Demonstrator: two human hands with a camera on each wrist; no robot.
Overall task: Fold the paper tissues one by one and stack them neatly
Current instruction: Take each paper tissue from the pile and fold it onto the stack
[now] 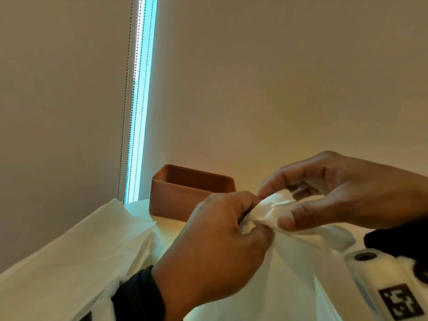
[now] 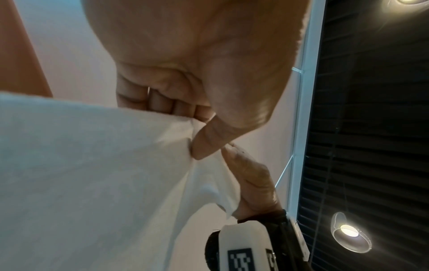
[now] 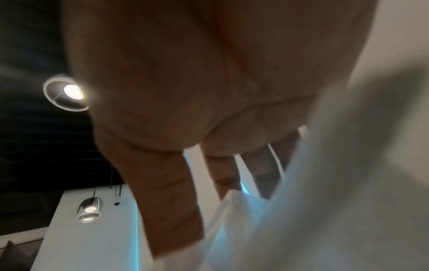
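Beige wall (image 1: pixel 278 89) behind, a brown box (image 1: pixel 185 193) on the white table (image 1: pixel 166 228). One tissue (image 1: pixel 273 207) is held up between the hands, pinched by the left hand (image 1: pixel 215 246) and the right hand (image 1: pixel 335 193). Tearing is risked if the bunched corner is pulled apart hard.

Both hands raised, meeting in front of chest. Left hand (image 1: pixel 215 237) curling tight, knuckles toward camera, thumb (image 2: pixel 206 143) pressing against bent fingers (image 2: pixel 160 102), pinching tissue (image 1: pixel 268 209). Right hand (image 1: pixel 335 193) arching just beside it, fingertips touching left knuckles, thumb and forefinger pinching same tissue, remaining fingers (image 3: pixel 223 170) loosely spread. Dark sleeves covering both wrists.
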